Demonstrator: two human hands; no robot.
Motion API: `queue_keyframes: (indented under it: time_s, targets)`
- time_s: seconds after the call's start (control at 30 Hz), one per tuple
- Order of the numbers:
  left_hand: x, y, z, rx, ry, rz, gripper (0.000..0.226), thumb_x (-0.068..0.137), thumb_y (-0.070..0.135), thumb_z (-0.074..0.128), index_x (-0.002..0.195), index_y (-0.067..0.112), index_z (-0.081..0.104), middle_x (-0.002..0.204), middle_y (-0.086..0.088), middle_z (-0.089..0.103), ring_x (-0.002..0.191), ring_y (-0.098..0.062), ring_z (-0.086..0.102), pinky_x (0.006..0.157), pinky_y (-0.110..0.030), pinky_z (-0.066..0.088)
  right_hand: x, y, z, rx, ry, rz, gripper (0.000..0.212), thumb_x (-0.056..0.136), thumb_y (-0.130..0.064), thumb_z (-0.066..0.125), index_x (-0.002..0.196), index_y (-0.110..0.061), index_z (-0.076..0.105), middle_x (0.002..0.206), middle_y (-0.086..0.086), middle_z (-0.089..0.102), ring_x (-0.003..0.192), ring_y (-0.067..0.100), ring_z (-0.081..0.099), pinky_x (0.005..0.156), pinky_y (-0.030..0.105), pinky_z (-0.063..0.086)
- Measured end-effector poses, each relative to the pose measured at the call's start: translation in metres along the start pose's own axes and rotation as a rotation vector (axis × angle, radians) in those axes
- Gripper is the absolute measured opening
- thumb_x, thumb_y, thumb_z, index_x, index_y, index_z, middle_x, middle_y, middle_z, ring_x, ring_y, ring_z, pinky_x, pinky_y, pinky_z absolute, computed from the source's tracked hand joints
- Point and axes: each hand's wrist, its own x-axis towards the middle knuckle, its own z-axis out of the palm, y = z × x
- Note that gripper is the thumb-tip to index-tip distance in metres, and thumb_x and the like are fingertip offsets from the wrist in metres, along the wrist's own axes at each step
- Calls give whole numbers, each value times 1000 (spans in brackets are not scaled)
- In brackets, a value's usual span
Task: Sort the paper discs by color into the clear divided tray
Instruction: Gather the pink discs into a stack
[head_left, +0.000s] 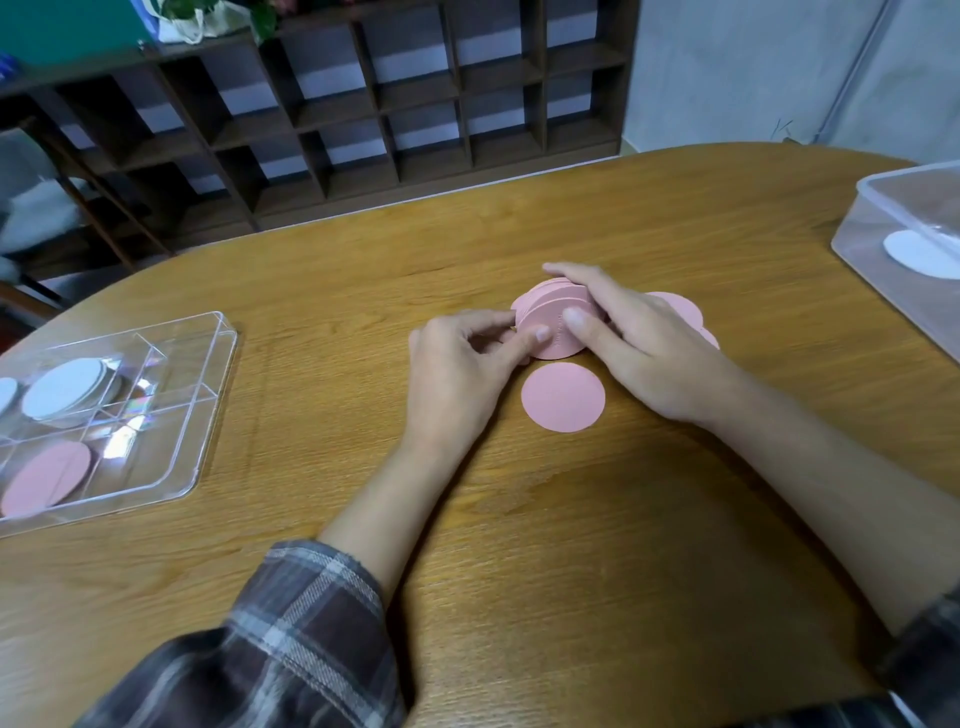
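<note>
Both hands met at the middle of the wooden table (571, 571), closed on one upright stack of pink discs (551, 318) standing on edge. The left hand (457, 366) pinched the stack's near left rim, thumb tip on the front face, fingers curled in behind. The right hand (641, 353) clasped it from the other side, with its fingers arched over the top and its thumb pressed to the front disc.

A single pink disc (563, 397) lay flat on the table just in front of the stack, between the two wrists. More loose pink discs (681, 307) showed partly from behind the right hand.

The clear divided tray (215, 395) sat well apart at the left. White discs (62, 389) filled one of its far compartments and pink discs (47, 480) lay in a nearer one.

At the far right edge stood a clear plastic box (878, 205) holding a white disc (919, 254). Plaid sleeves (291, 649) covered the forearms. A dark wooden shelf unit (363, 104) stood behind the table.
</note>
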Motion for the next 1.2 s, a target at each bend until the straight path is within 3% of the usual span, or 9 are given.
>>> queue_keyframes:
  time_s: [0.13,0.27,0.37,0.47,0.6,0.73,0.9,1.0,1.2]
  targets:
    - [1,-1,1,67,10,33,17,83,31,87,87,15,84,73,2,77,68,-21,71,71,-42,55,2,3,4,-76,-47,17,49,111,-35,36,159,-38,26,156,-10,42,142,7,37,108,27,31]
    - [1,-3,1,113,7,81,21,82,37,87,86,16,85,76,2,77,71,-18,68,72,-41,51,2,3,1,-126,-19,-8,49,111,-29,39,159,-34,31,155,-9,46,140,9,40,105,23,30]
    - [1,-5,2,162,-23,131,20,88,41,80,88,22,85,75,2,74,71,-19,66,70,-42,49,2,5,-1,-149,-12,-1,48,111,-31,39,158,-34,30,153,-6,48,139,12,41,107,28,33]
    - [1,-5,2,244,-32,205,25,93,43,74,88,20,83,71,2,70,68,-17,61,68,-42,48,1,6,0,-132,6,-21,40,110,-29,41,150,-31,39,136,-4,58,124,16,52,100,33,41]
    - [1,-8,1,343,-123,219,30,91,51,73,106,26,80,80,7,67,73,-13,60,72,-42,52,2,12,-7,-173,95,-74,25,108,-25,45,133,-23,49,120,-9,60,108,13,55,94,41,46]
    - [-2,-10,0,409,-309,149,64,75,70,78,126,32,74,101,15,58,93,-4,59,86,-34,53,3,18,-18,-256,208,-95,26,106,-25,45,132,-22,50,125,-4,60,112,24,58,93,52,48]
    - [1,-9,-5,320,-347,161,44,76,53,88,112,31,80,102,12,62,88,6,55,80,-16,41,0,13,-18,-361,127,-61,29,106,-32,40,134,-33,47,117,-5,59,107,25,58,89,53,50]
    - [2,-8,-5,282,-340,150,32,75,43,91,100,26,78,96,10,64,77,-2,52,72,-12,38,0,9,-14,-350,49,-44,30,108,-34,36,136,-41,44,116,-8,56,103,25,59,87,53,50]
    - [7,-11,-8,-29,-310,23,24,78,27,92,88,19,71,78,8,66,60,-10,45,60,-24,39,1,8,-11,-338,53,-31,29,108,-33,35,135,-39,45,111,-7,56,99,25,58,86,53,50]
